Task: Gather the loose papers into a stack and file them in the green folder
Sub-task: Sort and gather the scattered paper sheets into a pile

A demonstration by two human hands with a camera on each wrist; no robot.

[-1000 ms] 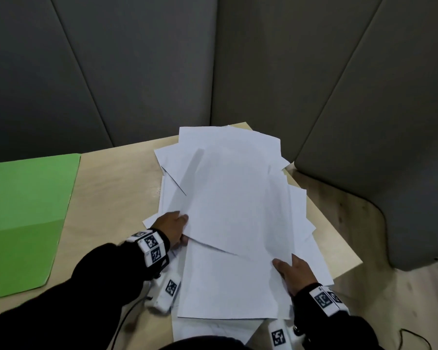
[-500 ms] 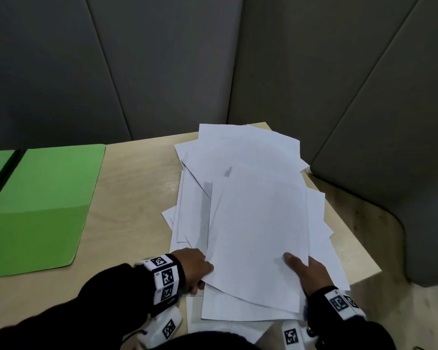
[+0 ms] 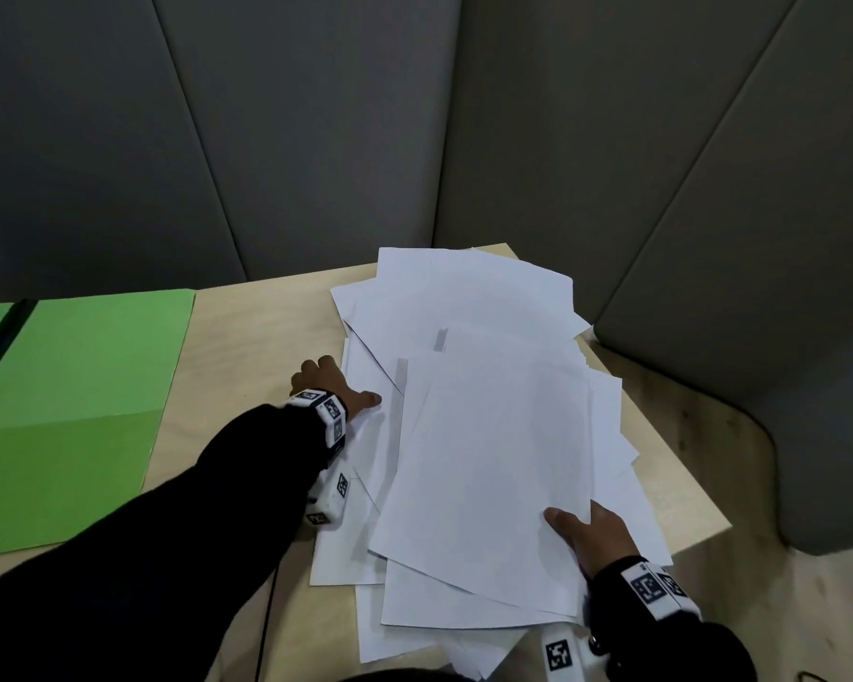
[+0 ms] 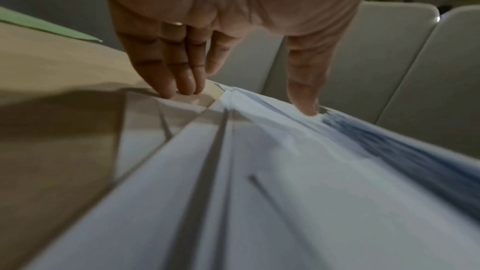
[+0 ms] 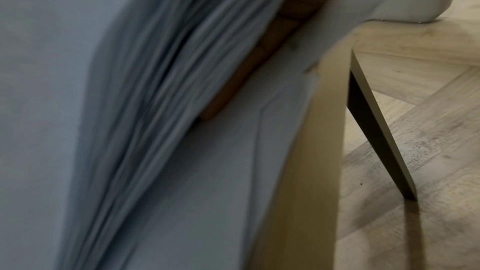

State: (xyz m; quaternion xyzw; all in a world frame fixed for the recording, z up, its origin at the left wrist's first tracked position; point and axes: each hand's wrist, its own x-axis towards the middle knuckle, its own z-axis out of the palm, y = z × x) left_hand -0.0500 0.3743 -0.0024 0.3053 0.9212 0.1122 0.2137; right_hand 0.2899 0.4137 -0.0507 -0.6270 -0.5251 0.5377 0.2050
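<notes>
Loose white papers (image 3: 483, 435) lie in a fanned, uneven pile on the right half of the wooden table (image 3: 257, 347). My left hand (image 3: 338, 386) rests at the pile's left edge. In the left wrist view its straight fingers (image 4: 179, 81) touch a lower sheet's edge and the thumb presses on the upper sheets. My right hand (image 3: 589, 534) grips the top bundle at its near right corner, thumb on top. A finger (image 5: 246, 69) lies between the sheets underneath. The green folder (image 3: 70, 386) lies open and flat at the table's left.
Grey padded walls (image 3: 316, 140) close off the back and right of the table. The pile overhangs the table's near edge. The table's right edge (image 3: 700, 504) drops to a wooden floor (image 3: 759, 607); a dark table leg (image 5: 376, 120) shows there.
My left hand has slid away from me along the pile's left edge. The top sheets have turned more square to the pile. My right hand keeps its hold at the near right corner.
</notes>
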